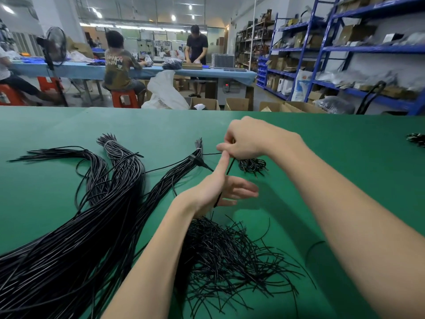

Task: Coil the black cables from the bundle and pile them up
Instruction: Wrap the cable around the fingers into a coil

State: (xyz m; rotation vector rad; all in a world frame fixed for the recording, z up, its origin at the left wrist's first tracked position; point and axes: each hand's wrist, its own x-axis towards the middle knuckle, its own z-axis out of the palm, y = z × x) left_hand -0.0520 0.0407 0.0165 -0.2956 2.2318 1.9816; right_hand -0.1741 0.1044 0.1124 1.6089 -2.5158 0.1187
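Over the green table (345, 157), the right hand (249, 138) pinches a single black cable (230, 166) between curled fingers. The left hand (220, 189) is raised below it, fingers straight and loosely spread, the cable running down across its palm. The big tied bundle (92, 215) of black cables sprawls to the left, touching the left forearm. A small coiled pile (251, 165) lies just beyond the hands.

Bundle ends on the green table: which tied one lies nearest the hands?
The tied bundle end just left of the right hand, white tie around its tips. The other tied end lies farther left.
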